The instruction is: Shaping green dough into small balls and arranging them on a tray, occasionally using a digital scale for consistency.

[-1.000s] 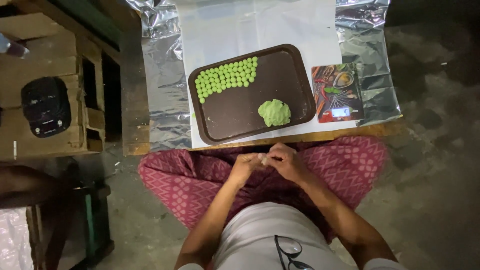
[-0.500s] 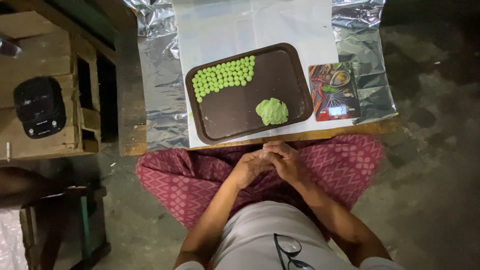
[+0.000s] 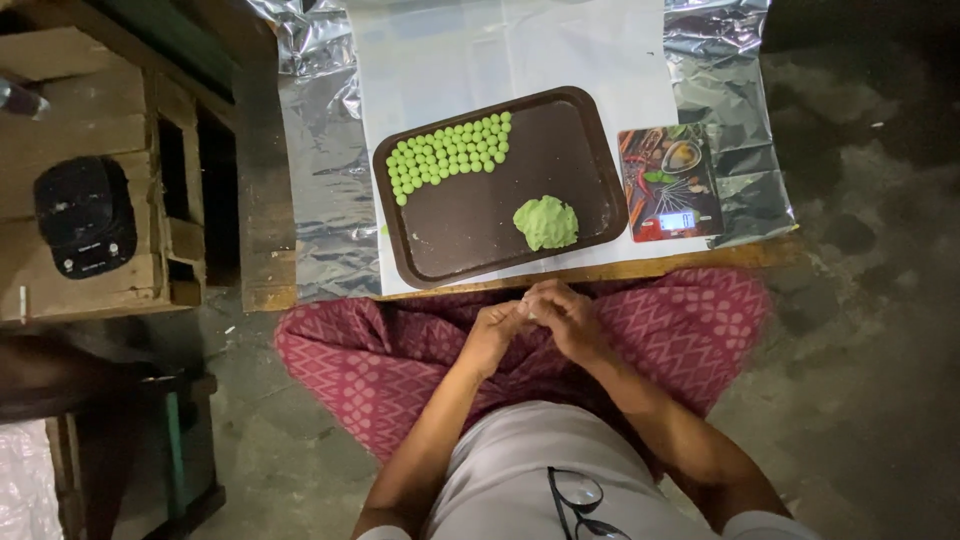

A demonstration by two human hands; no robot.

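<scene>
Since a second ago the left hand and right hand have stayed pressed together over the lap, at 6 o'clock of the brown tray; whatever they enclose is hidden. The green dough lump and small green balls lie unmoved, so no new ball has joined the rows.

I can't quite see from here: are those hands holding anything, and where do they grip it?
The left hand and right hand are pressed together over the lap. Whatever sits between the fingertips is hidden, so it cannot be told.
</scene>
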